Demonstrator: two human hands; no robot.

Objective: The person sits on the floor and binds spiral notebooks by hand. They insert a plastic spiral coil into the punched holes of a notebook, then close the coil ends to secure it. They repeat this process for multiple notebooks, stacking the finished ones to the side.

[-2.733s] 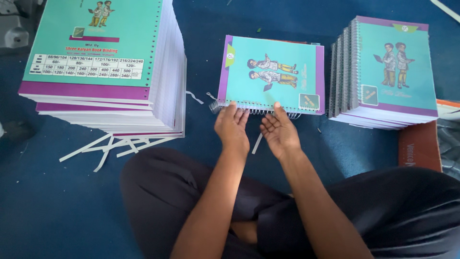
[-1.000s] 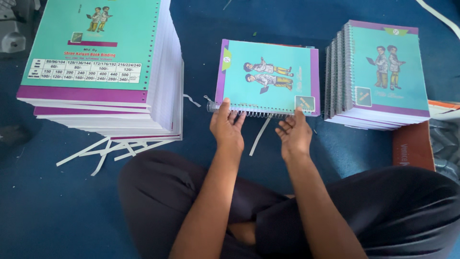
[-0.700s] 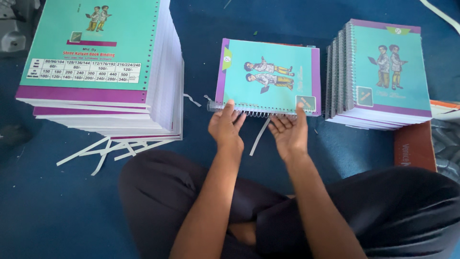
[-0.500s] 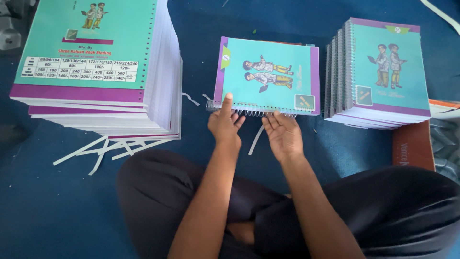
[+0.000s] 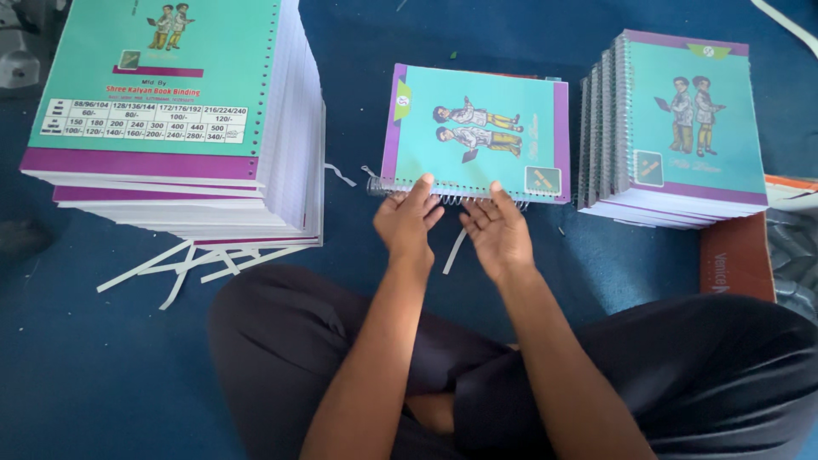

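Both hands are laid at the near edge of a teal notebook point(image 5: 477, 132) on the blue floor point(image 5: 77, 366), where a wire spiral point(image 5: 443, 194) is threaded along its punched side. Left hand point(image 5: 407, 223) is set with fingers extended onto the cover's lower edge, thumb tucked near the coil; right hand point(image 5: 498, 234) is held just beside it, fingers loosely spread and touching the coil, nothing being pinched outright. The notebook is placed between two stacks: a tall pile of unbound teal covers and white sheets point(image 5: 179, 128) toward the far left corner of the floor, and a lower stack of spiral-bound notebooks point(image 5: 677, 128) toward the far right. White paper strips point(image 5: 183, 264) are scattered below the tall pile. Crossed legs in dark trousers point(image 5: 699, 375) are seen at the near edge.
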